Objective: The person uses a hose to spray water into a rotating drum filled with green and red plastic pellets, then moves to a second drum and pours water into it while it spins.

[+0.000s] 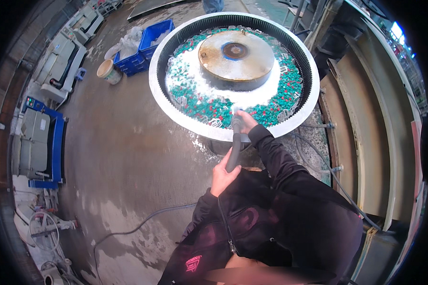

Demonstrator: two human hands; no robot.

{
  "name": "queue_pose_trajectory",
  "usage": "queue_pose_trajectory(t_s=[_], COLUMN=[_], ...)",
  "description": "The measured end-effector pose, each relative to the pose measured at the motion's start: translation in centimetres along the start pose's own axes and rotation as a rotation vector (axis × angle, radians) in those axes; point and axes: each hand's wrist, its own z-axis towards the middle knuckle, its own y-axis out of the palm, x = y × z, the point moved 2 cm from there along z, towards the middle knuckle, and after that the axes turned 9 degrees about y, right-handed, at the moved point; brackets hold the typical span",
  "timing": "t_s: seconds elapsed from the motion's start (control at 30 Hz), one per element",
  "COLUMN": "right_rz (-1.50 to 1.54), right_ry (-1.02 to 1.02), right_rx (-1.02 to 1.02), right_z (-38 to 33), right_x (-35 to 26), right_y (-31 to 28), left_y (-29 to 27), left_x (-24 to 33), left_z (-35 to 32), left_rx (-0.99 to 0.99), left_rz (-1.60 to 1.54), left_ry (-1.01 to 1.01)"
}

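Observation:
A dark grey hose (234,154) runs between my two hands, its nozzle end over the near rim of a large round tub (185,122). My left hand (224,175) is closed around the lower part of the hose. Farther forward, my right hand (247,122) grips the hose near its nozzle. Green and red pebble-like media (283,95) fill the tub's ring, with several small metal buckle-like pieces among them. White foam (188,66) covers much of the media around the rusty-stained round hub (216,61). Whether water leaves the nozzle is hard to tell.
Blue crates (133,63) and a dirty white bucket (110,72) stand left of the tub on the wet floor. Machines with grey covers (57,61) line the left wall. A metal frame (361,118) rises at right. A thin dark hose (142,222) crosses the floor.

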Motion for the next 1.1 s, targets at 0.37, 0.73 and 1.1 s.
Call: queue_pose_trajectory(t_s=[0.37,0.73,1.1], right_rz=[-0.071,0.313,0.114], right_ry=[-0.047,0.048,-0.228], right_rx=[0.09,-0.263,-0.033], right_z=[-1.8,6.7,14.7], right_x=[-2.4,-3.0,-1.8], right_y=[-4.4,7.0,25.6], left_y=[-0.1,-8.5,-28.1], left_x=[0.6,5.4,-7.6], left_z=[5.6,10.2,7.8], left_rx=[-0.231,-0.292,-0.076], left_rz=[0.167,0.608,0.153], left_ry=[-0.123,-0.23,0.064])
